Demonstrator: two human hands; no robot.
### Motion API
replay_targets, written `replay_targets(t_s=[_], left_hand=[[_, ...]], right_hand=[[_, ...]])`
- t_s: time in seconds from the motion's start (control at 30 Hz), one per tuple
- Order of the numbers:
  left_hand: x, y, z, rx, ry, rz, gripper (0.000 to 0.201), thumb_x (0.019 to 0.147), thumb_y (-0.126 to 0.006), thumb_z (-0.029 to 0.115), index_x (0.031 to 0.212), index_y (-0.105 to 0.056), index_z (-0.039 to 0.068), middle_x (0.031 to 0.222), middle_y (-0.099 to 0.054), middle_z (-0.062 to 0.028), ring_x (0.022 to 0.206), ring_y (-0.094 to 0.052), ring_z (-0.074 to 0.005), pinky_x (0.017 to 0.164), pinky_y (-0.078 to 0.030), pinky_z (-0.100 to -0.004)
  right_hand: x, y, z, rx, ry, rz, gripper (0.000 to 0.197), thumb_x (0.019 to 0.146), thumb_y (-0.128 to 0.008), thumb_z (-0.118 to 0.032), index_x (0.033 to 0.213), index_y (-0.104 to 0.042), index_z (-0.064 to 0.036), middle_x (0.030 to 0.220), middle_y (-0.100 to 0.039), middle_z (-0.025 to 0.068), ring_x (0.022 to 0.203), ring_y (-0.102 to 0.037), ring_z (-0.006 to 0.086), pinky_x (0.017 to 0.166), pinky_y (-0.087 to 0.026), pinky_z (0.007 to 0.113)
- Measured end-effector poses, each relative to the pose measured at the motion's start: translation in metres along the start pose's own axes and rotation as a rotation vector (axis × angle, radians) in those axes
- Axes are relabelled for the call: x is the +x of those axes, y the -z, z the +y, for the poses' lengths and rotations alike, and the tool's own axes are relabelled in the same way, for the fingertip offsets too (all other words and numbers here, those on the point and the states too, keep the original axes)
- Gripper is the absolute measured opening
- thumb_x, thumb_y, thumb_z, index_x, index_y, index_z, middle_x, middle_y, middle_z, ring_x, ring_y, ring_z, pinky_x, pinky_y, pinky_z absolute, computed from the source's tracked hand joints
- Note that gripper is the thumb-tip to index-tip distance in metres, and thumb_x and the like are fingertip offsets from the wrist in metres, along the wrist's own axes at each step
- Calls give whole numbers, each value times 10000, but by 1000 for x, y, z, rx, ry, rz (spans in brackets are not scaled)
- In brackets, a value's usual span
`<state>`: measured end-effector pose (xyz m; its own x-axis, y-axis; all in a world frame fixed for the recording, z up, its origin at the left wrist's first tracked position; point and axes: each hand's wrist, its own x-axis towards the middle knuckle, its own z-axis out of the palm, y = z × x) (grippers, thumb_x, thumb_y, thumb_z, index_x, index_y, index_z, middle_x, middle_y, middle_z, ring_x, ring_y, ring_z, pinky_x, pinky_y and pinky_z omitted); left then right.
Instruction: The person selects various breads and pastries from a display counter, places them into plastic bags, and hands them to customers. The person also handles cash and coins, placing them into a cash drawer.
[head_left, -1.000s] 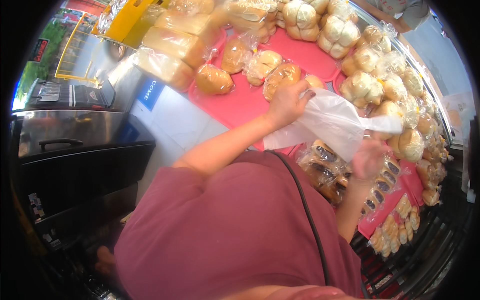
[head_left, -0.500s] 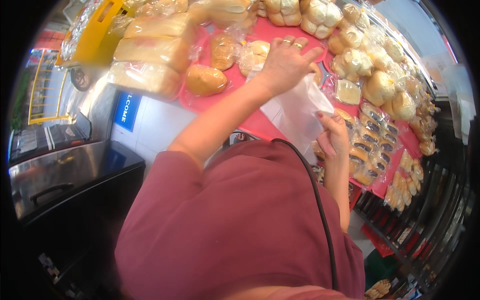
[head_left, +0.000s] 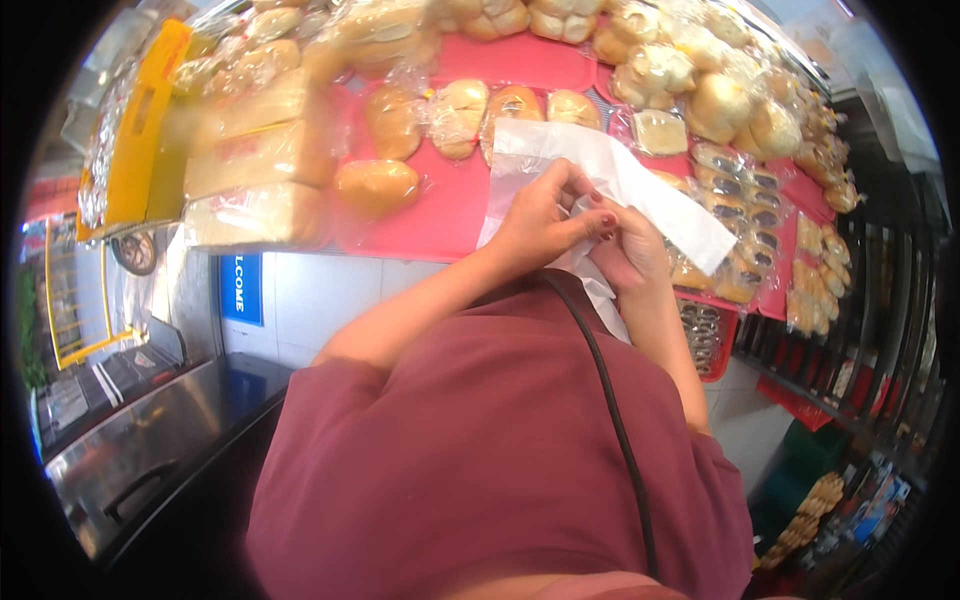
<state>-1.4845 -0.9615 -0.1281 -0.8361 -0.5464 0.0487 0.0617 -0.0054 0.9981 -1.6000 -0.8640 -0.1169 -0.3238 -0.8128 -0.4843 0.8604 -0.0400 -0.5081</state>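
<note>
A thin white bag (head_left: 575, 150) is bunched between my two hands in front of my body, its upper part spread over the pink tray (head_left: 420, 228). My left hand (head_left: 545, 215) pinches it with thumb and fingers. Close against those fingertips, my right hand (head_left: 635, 248) is closed on the same bag. What lies inside the bag, if anything, cannot be seen. Behind it stands a row of wrapped buns (head_left: 460, 118) on the tray. One wrapped bun (head_left: 377, 188) lies nearer on the left, apart from my hands.
Wrapped loaves (head_left: 255, 160) are stacked at the left beside a yellow crate (head_left: 148, 130). Bagged round rolls (head_left: 720, 100) pile up at the far right. Packs of dark-filled buns (head_left: 740, 210) sit right of my hands. A black-and-steel cabinet (head_left: 160, 440) stands at lower left.
My left hand has come back from above the buns to meet my right hand at the bag. The bag now fans out over the tray, and the view has shifted.
</note>
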Motion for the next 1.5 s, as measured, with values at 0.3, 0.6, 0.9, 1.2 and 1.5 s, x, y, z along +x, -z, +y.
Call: replay_targets(t_s=[0.3,0.6,0.9,1.2,1.5], left_hand=[[11,0,-18,23,10,99,106,930,-590,106,881,-571,14,755,-550,16,703,-481,-56,616,-401,-219],[11,-8,-12,-115,19,-51,146,972,-558,166,896,-542,41,805,-506,52,754,-435,-16,660,-373,-183],[18,-5,-5,-208,26,70,138,962,-565,144,877,-546,37,762,-529,42,692,-449,-21,599,-381,-184],[21,-5,-5,-193,46,68,138,959,-573,158,901,-561,34,793,-570,17,709,-491,-35,603,-403,-185],[32,5,-28,-247,105,141,213,934,-569,167,1080,-596,14,896,-647,-56,811,-626,-150,691,-508,-305]], right_hand=[[-5,-10,-2,-131,155,52,185,882,-644,-118,1023,-583,-15,870,-652,63,691,-622,151,574,-502,289],[-6,-8,-15,-148,-3,124,341,892,-650,-416,812,-543,-103,530,-393,-53,407,-334,47,386,-284,220],[-13,1,-26,-167,172,-117,75,854,-624,-63,890,-594,-5,879,-642,88,776,-649,178,703,-571,338],[-6,18,-20,-190,194,-171,140,889,-593,-40,1011,-621,23,923,-668,102,809,-664,175,721,-580,346],[-1,17,-13,-469,461,-80,251,929,-514,-35,1173,-550,12,1129,-604,83,987,-589,138,861,-488,282]])
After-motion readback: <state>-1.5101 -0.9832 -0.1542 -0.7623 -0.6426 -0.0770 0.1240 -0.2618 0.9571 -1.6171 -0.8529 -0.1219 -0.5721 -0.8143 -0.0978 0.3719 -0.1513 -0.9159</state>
